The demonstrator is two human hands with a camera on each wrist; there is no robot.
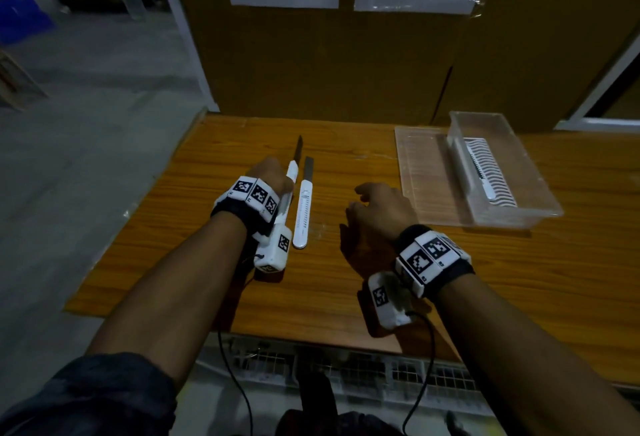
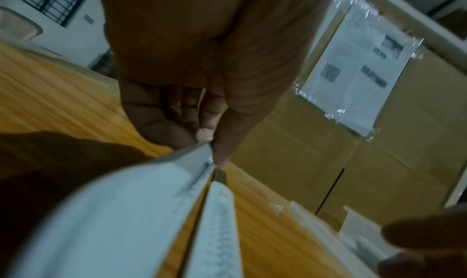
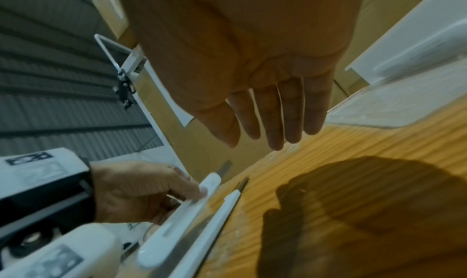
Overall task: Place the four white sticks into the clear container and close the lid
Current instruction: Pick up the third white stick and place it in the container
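Dark sleeve (image 1: 86, 397) and two bare forearms fill the bottom of the head view, each wrist strapped with a white marker-tagged camera block. Beyond them the left hand (image 1: 268, 176) grasps one white stick (image 1: 292, 169) over the wooden worktop (image 1: 346, 145), the stick's dark blade end pointing away toward the cardboard boxes (image 1: 329, 65). A second white stick (image 1: 302, 214) lies flat on the worktop just beside it, apart from the hand. The right hand (image 1: 379, 209) hovers with loose fingers, grasping nothing. Farther right sits the clear container (image 1: 540, 193), its lid (image 1: 426, 172) folded open flat on its left side; at least one white stick (image 1: 479, 172) lies inside, and how many are there cannot be told.

From the left wrist, the held stick (image 2: 126, 212) looms blurred and large, pinched between thumb and fingertips (image 2: 222, 152) of the left hand (image 2: 202, 62), with the lying stick (image 2: 217, 232) alongside.

From the right wrist, the right hand (image 3: 252, 62) shows a released palm with straight fingers (image 3: 278, 122) above the worktop (image 3: 379, 162). Lower left, the left hand (image 3: 136, 190) grips its stick (image 3: 177, 222) with the other stick (image 3: 215, 232) just beside it. The container's lid (image 3: 391, 106) shows at the upper right.
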